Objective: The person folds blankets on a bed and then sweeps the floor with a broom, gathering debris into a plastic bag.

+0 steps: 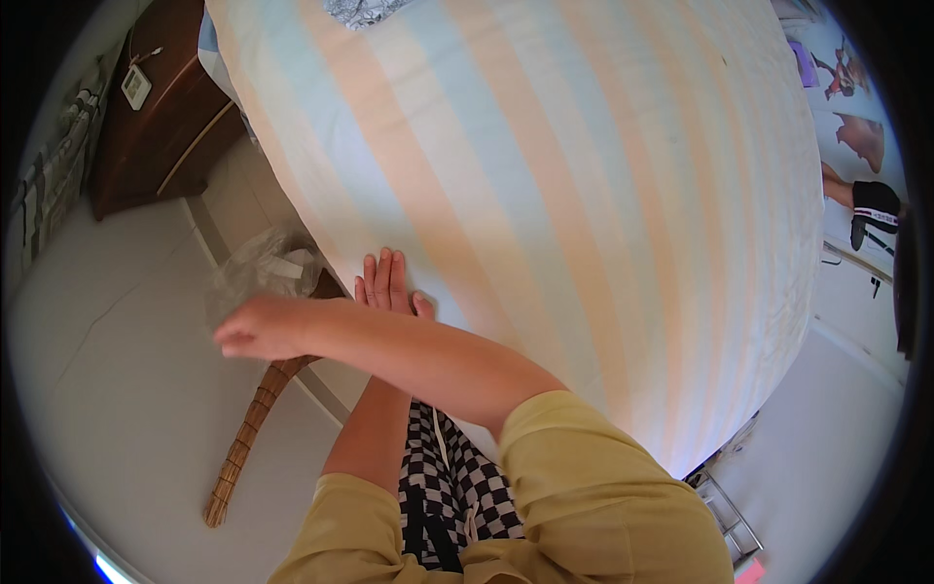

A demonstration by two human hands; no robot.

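My left hand (387, 283) lies palm down near the left edge of a striped bed sheet (525, 182) in pale orange, blue and cream. Across it reaches my right arm, so the left wrist is hidden. Past the bed's edge, my right hand (266, 327) hangs over the floor, blurred, its fingers curled; whether anything is in them I cannot tell. Just beyond that hand is a clear plastic bag (252, 255) with a whitish piece showing in it. Below the hand, a bound straw broom (248, 438) slants down, partly covered by the arm.
A dark brown wooden cabinet (157, 95) stands at the upper left, a small white device (136, 87) with a cable on top. Grey patterned fabric (361, 11) lies at the bed's top. A metal rack (730, 511) is at the lower right. Black clothing (874, 208) shows at the right.
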